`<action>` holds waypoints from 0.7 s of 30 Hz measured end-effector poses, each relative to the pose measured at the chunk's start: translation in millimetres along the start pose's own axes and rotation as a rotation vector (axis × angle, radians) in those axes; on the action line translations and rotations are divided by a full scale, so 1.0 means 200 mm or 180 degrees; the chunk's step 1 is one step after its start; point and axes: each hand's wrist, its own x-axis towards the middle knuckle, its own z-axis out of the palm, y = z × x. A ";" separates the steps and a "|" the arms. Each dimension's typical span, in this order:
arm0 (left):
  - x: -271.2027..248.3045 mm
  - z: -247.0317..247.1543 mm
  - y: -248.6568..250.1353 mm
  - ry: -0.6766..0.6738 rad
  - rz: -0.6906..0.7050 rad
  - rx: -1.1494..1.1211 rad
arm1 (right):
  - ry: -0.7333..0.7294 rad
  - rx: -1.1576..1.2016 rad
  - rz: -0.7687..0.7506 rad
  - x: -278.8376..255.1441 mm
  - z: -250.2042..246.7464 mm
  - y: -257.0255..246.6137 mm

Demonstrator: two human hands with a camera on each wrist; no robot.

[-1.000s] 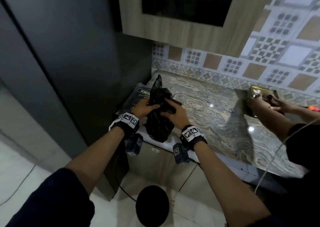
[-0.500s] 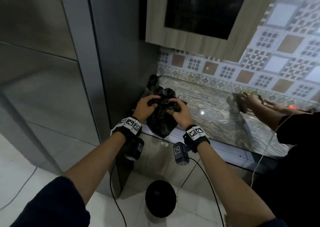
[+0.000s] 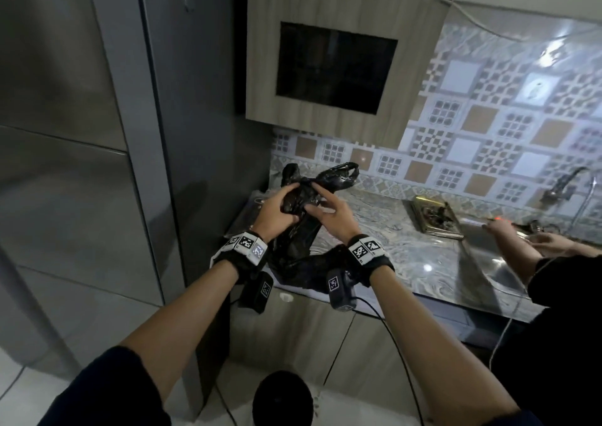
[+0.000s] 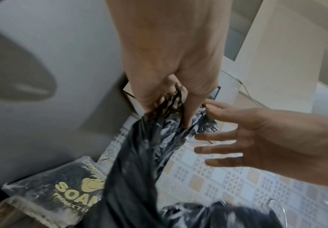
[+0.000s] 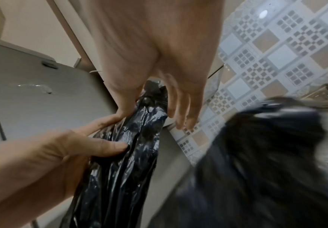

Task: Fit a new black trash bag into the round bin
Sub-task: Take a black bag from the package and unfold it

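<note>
Black bag (image 3: 293, 249) gripped by left hand (image 3: 277, 212).

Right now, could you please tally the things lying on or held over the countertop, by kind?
black plastic bag: 1
clear printed packet: 1
metal tray: 1
Total: 3
</note>
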 end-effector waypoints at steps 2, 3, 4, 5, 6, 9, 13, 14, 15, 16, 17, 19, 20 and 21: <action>0.01 0.05 0.04 -0.0064 -0.0061 -0.0123 | -0.0097 0.0441 0.0146 -0.01 -0.04 0.01; 0.01 0.07 0.05 -0.0069 -0.0099 -0.0137 | -0.0045 0.0627 0.0224 -0.01 -0.06 0.01; 0.01 0.10 0.07 -0.0064 -0.0107 -0.0159 | 0.0063 0.0739 0.0279 -0.01 -0.07 0.02; 0.00 0.12 0.07 -0.0049 -0.0104 -0.0163 | 0.0203 0.0766 0.0330 -0.01 -0.08 0.03; 0.00 0.14 0.07 -0.0027 -0.0103 -0.0158 | 0.0332 0.0766 0.0341 -0.01 -0.10 0.04; -0.01 0.17 0.06 0.0232 -0.0086 -0.0090 | 0.0499 0.0716 0.0315 0.00 -0.14 0.10; -0.01 0.20 0.06 0.0675 0.0019 -0.0026 | 0.0494 0.0692 0.0242 0.01 -0.20 0.16; -0.01 0.21 0.06 0.0733 0.0031 -0.0038 | 0.0451 0.0683 0.0216 0.02 -0.21 0.18; -0.01 0.21 0.06 0.0771 0.0043 -0.0004 | 0.0398 0.0636 0.0196 0.02 -0.21 0.20; 0.00 0.23 0.05 0.0791 0.0065 0.0057 | 0.0349 0.0560 0.0153 0.03 -0.22 0.22; 0.00 0.24 0.05 0.0812 0.0072 0.0130 | 0.0317 0.0462 0.0104 0.04 -0.23 0.24; 0.00 0.27 0.03 0.0845 0.0015 0.0268 | 0.0294 0.0304 0.0026 0.06 -0.22 0.28; 0.00 0.29 0.02 0.0861 -0.0043 0.0344 | 0.0286 0.0254 0.0019 0.07 -0.21 0.32; 0.01 0.30 0.00 0.0868 -0.0102 0.0399 | 0.0272 0.0200 0.0015 0.08 -0.20 0.34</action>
